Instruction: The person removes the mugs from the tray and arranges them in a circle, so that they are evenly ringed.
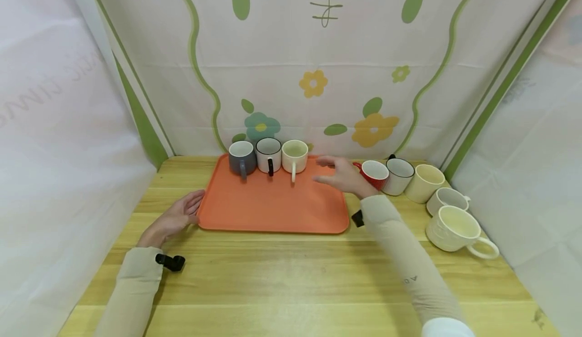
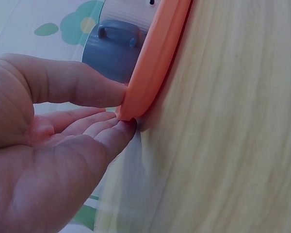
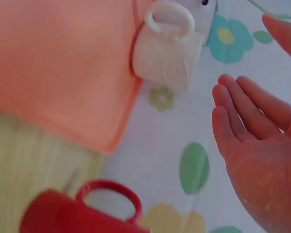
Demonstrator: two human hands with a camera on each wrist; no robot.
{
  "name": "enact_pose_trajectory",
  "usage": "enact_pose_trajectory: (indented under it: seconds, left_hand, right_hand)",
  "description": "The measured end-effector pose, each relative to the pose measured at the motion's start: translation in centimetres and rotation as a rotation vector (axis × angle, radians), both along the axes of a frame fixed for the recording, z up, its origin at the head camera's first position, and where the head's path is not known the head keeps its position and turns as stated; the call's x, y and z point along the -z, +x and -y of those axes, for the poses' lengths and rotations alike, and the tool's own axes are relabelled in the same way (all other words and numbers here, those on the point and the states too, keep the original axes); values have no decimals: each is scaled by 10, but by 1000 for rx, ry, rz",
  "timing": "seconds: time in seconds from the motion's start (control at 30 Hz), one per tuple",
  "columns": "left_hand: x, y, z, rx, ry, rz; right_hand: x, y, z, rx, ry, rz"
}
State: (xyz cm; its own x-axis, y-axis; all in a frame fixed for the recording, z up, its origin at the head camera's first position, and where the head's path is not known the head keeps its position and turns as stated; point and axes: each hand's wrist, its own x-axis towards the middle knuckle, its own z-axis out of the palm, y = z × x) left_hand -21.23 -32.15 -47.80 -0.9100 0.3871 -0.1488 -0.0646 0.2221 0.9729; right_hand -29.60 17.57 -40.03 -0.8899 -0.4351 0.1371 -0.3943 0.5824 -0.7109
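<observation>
My left hand [image 1: 177, 215] is at the left edge of an orange tray [image 1: 273, 210]. In the left wrist view, its thumb and fingertips touch the tray's rim. Above the tray's right part hovers my right hand [image 1: 343, 175], empty, with thumb and fingers spread apart. It is between a cream mug [image 1: 293, 160] on the tray and a red mug [image 1: 376, 179] on the table. Left of the cream mug, a white mug with a black rim [image 1: 267, 161] and a blue-grey mug [image 1: 238, 164] stand along the tray's back edge. These mugs' handles face the front.
Right of the red mug, a row curves forward: another black-rimmed white mug [image 1: 397, 183], a pale yellow mug [image 1: 420, 188], a small white cup [image 1: 436, 203] and a large cream cup [image 1: 447, 236]. A printed cloth [image 1: 273, 89] hangs behind the wooden table [image 1: 273, 276].
</observation>
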Motion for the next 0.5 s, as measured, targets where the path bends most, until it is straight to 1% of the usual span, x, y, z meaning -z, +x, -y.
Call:
enact_pose_trajectory:
  seconds: [0.2,0.3,0.37,0.5]
  left_hand:
    - [-1,0,0,0,-1,5]
    - [-1,0,1,-2,0,5]
    - [-1,0,1,-3,1,5]
    - [0,1,1,-1,3,0]
  right_hand:
    - [22,-13,33,52,-77,-10]
    - [32,-16,45,98,-94,-2]
    - [38,-17,53,145,-104,35]
    - [47,-18,66,216,-134,140]
